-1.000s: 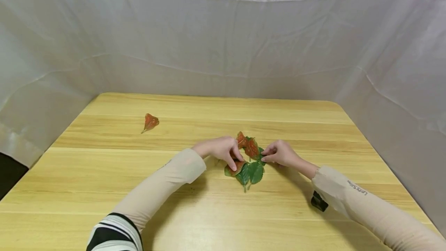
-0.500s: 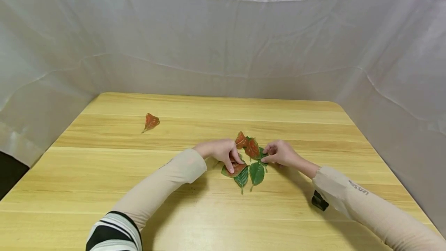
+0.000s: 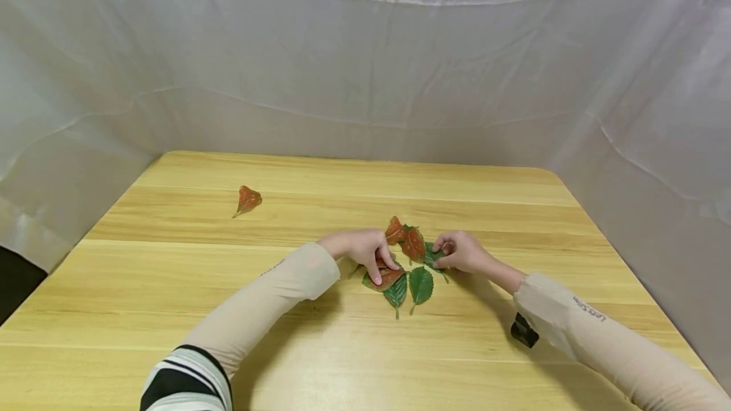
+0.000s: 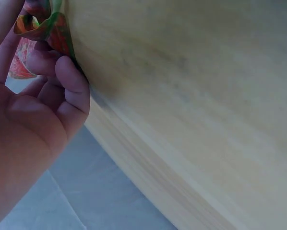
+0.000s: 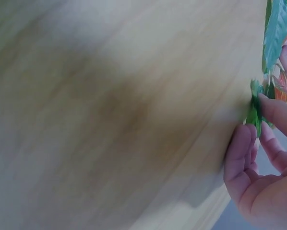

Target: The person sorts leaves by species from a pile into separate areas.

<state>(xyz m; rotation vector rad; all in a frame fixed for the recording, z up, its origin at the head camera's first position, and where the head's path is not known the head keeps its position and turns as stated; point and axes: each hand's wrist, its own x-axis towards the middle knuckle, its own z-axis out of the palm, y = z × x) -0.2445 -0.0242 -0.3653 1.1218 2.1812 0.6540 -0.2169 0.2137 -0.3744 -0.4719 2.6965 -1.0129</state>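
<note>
My left hand (image 3: 365,249) pinches a red leaf with green edges (image 3: 391,278) low over the table; in the left wrist view that leaf curls up between the fingers. To its right, my right hand (image 3: 464,251) holds a green leaf (image 3: 431,255) between thumb and fingertips, seen edge-on in the right wrist view. Between the hands the leaves form a rough ring. Two red leaves, one (image 3: 395,231) beside another (image 3: 412,245), make its far side. On the near side lie a green leaf (image 3: 421,285) and a second green leaf (image 3: 396,293), partly under the red one.
A single red leaf (image 3: 248,199) lies apart at the table's far left. Beneath the right sleeve cuff sits a small black object (image 3: 523,330). Pale cloth walls (image 3: 365,81) enclose the back and sides of the wooden table (image 3: 342,360).
The left hand's red leaf has shifted slightly left and nearer, and the two near green leaves have spread apart. The right hand has drawn its green leaf a little to the right.
</note>
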